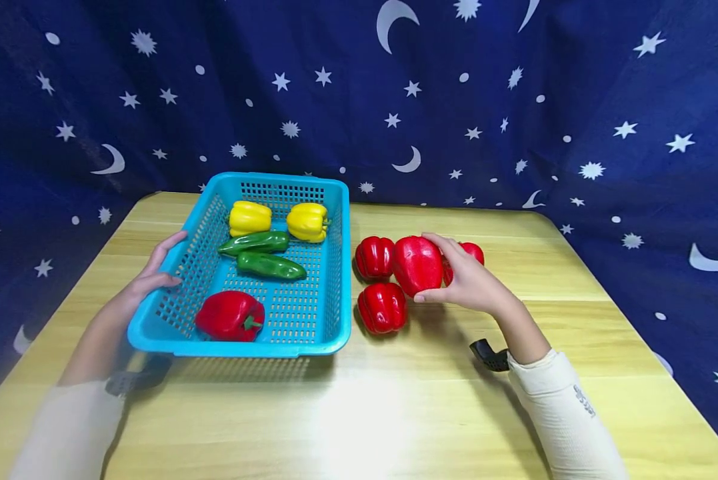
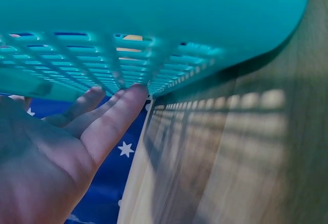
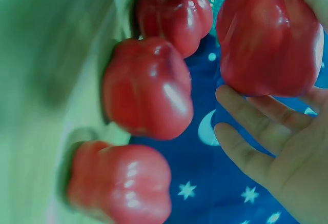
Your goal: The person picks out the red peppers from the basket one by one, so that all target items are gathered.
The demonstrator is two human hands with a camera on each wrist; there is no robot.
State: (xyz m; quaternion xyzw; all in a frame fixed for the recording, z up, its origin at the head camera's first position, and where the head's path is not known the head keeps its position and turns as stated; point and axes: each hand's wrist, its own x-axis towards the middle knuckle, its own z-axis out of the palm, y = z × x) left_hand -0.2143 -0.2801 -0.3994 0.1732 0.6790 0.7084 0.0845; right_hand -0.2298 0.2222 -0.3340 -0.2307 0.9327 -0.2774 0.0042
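Note:
My left hand [image 1: 145, 277] holds the left rim of a blue plastic basket [image 1: 341, 267]. In the left wrist view its fingers [image 2: 110, 131] lie nearly straight below the rim, beside the slotted wall. Inside the basket are two yellow bell peppers [image 1: 251, 219], two long green peppers [image 1: 271, 265] and a red bell pepper [image 1: 229, 315]. My right hand [image 1: 469, 280] grips another red bell pepper [image 1: 417, 265], raised above the table between thumb and fingers. Several red bell peppers [image 1: 383, 308] lie close around it; the hand partly covers those behind [image 1: 473, 251].
Everything stands on a light wooden table [image 1: 263, 427]. A dark blue curtain [image 1: 335, 127] with white moons and stars hangs behind it and along the sides. A black wrist camera [image 1: 489, 355] sits at the right cuff.

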